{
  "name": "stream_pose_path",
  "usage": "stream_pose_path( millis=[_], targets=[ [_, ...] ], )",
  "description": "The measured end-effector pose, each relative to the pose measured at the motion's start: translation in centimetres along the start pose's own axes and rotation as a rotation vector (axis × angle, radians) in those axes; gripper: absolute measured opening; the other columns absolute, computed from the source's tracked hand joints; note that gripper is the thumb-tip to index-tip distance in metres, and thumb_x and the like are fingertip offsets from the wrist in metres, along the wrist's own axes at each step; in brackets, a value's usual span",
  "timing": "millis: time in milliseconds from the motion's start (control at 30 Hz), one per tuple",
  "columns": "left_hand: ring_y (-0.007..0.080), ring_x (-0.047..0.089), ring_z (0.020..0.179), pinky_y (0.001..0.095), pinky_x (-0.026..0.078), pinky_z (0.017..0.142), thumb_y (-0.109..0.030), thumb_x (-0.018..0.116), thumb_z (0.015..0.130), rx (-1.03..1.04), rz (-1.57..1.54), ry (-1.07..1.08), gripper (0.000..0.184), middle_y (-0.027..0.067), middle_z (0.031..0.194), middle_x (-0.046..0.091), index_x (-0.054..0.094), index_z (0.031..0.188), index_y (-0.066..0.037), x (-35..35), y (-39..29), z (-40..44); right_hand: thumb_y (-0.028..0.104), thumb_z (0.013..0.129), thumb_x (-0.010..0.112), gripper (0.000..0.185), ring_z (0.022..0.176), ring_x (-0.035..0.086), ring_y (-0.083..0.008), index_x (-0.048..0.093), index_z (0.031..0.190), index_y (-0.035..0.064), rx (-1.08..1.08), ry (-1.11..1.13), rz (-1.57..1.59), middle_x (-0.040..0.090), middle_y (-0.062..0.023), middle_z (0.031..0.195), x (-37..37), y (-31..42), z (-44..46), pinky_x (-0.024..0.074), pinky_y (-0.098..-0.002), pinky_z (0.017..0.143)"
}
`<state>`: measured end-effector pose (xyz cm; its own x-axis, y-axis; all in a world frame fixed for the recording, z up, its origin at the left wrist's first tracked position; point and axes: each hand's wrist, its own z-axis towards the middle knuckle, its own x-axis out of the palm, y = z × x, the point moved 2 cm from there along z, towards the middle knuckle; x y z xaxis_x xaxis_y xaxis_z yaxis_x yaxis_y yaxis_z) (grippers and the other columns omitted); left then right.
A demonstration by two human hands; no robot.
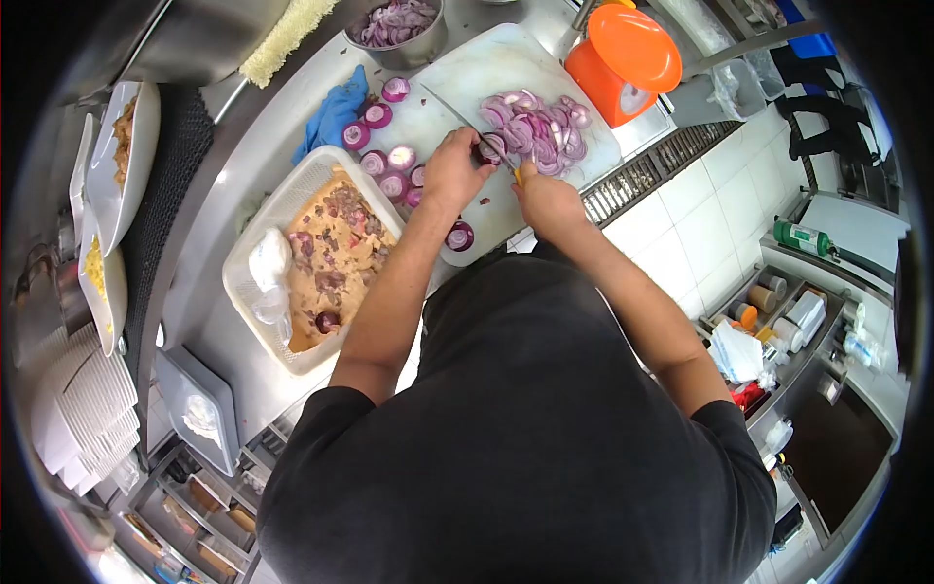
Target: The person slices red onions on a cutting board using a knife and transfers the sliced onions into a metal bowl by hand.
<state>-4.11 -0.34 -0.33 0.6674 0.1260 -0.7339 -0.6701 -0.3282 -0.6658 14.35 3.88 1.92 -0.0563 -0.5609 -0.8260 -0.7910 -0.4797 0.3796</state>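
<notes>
On a white cutting board (491, 73), my left hand (455, 173) presses its fingers round a red onion piece (492, 149). My right hand (548, 202) is closed on the yellow handle of a knife (457, 114), whose blade lies against that onion piece and points to the upper left. Sliced red onion (545, 131) is heaped just beyond my hands. Several peeled onion halves (393, 186) sit along the board's left side, and one more half (459, 236) is near its front edge.
A white basket (236, 282) with onion scraps and a plastic bag stands left of the board. Beyond are a blue cloth (336, 113), a metal bowl of sliced onion (428, 47) and an orange scale (595, 73). Plates of food (142, 175) are at the far left.
</notes>
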Motion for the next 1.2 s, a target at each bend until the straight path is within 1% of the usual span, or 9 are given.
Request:
stream_pose_path(
  millis=[133, 333, 533, 733, 833, 1000, 1033, 1100, 1200],
  targets=[
    [0.04, 0.064, 0.119, 0.0486, 0.055, 0.098, -0.018, 0.092, 0.076, 0.064, 0.046, -0.062, 0.061, 0.0194, 0.124, 0.064, 0.057, 0.124, -0.004, 0.6, -1.0, -0.3, 0.032, 0.106, 0.06, 0.035, 0.092, 0.075, -0.0453, 0.055, 0.119, -0.0003, 0.001, 0.02, 0.065, 0.075, -0.027, 0.097, -0.4, -1.0, 0.7, 0.0584, -0.0559, 0.082],
    [0.0428, 0.062, 0.124, 0.0506, 0.054, 0.104, -0.023, 0.091, 0.078, -0.048, 0.29, 0.059, 0.065, 0.0219, 0.13, 0.059, 0.055, 0.129, -0.004, 0.4, -2.2, 0.2, 0.032, 0.105, 0.063, 0.037, 0.094, 0.076, -0.0434, 0.056, 0.121, -0.0007, -0.014, -0.009, 0.043, 0.076, -0.0265, 0.098, -1.3, -1.6, 1.1, 0.0585, -0.055, 0.083],
    [0.0425, 0.065, 0.122, 0.049, 0.055, 0.103, -0.021, 0.089, 0.082, -0.099, 0.142, 0.078, 0.061, 0.0217, 0.133, 0.058, 0.056, 0.131, -0.005, -0.8, -2.1, -0.7, 0.029, 0.104, 0.064, 0.034, 0.091, 0.076, -0.0425, 0.057, 0.118, -0.0013, -0.05, -0.029, -0.038, 0.076, -0.0239, 0.093, -3.2, -0.1, -0.1, 0.0591, -0.0534, 0.081],
    [0.0422, 0.066, 0.118, 0.0503, 0.055, 0.1, -0.015, 0.084, 0.085, -0.039, 0.047, 0.068, 0.049, 0.0191, 0.128, 0.063, 0.06, 0.127, -0.006, -0.8, -0.5, -0.6, 0.027, 0.104, 0.063, 0.033, 0.088, 0.077, -0.0411, 0.057, 0.117, -0.0023, -0.083, -0.042, -0.059, 0.076, -0.0238, 0.092, -4.0, 1.0, -1.7, 0.06, -0.053, 0.078],
    [0.0353, 0.069, 0.106, 0.0464, 0.056, 0.092, -0.016, 0.083, 0.086, 0.031, 0.056, 0.011, 0.041, 0.0165, 0.116, 0.067, 0.063, 0.121, -0.006, -0.6, 0.2, -0.4, 0.026, 0.104, 0.059, 0.032, 0.087, 0.077, -0.0415, 0.057, 0.117, -0.0041, -0.047, -0.049, -0.012, 0.076, -0.0248, 0.093, 0.1, 0.0, 0.0, 0.0604, -0.0529, 0.075],
    [0.0421, 0.066, 0.1, 0.0491, 0.055, 0.086, -0.018, 0.082, 0.085, 0.119, 0.048, -0.013, 0.036, 0.0188, 0.105, 0.068, 0.063, 0.114, -0.006, -0.1, 0.9, 0.7, 0.023, 0.1, 0.06, 0.03, 0.088, 0.077, -0.042, 0.059, 0.117, -0.0014, -0.088, -0.052, 0.025, 0.077, -0.0235, 0.094, -0.8, -0.9, 1.6, 0.0605, -0.0541, 0.075],
    [0.0385, 0.066, 0.092, 0.0463, 0.055, 0.084, -0.014, 0.083, 0.083, 0.083, 0.052, 0.034, 0.035, 0.0162, 0.101, 0.067, 0.063, 0.111, -0.006, -0.4, 0.7, 0.9, 0.023, 0.099, 0.062, 0.029, 0.088, 0.077, -0.0415, 0.06, 0.117, -0.0003, -0.117, -0.072, 0.009, 0.077, -0.0218, 0.094, -2.1, -0.2, 0.8, 0.061, -0.053, 0.076],
    [0.0348, 0.069, 0.094, 0.0451, 0.056, 0.085, -0.015, 0.087, 0.081, 0.062, 0.008, 0.054, 0.039, 0.015, 0.108, 0.068, 0.064, 0.113, -0.008, -0.4, 1.0, 0.5, 0.026, 0.101, 0.064, 0.033, 0.088, 0.078, -0.0411, 0.058, 0.118, -0.0015, -0.084, -0.019, -0.007, 0.077, -0.0214, 0.094, -4.1, 0.9, -0.5, 0.0617, -0.051, 0.076],
    [0.0261, 0.068, 0.086, 0.0383, 0.057, 0.08, -0.009, 0.09, 0.078, 0.091, -0.04, -0.001, 0.042, 0.0117, 0.102, 0.067, 0.064, 0.111, -0.006, 0.0, 1.6, 0.8, 0.028, 0.102, 0.064, 0.036, 0.088, 0.077, -0.0425, 0.056, 0.12, -0.0025, -0.033, -0.036, 0.094, 0.076, -0.0232, 0.093, -1.9, 0.6, -0.1, 0.0602, -0.0531, 0.076]
  ],
)
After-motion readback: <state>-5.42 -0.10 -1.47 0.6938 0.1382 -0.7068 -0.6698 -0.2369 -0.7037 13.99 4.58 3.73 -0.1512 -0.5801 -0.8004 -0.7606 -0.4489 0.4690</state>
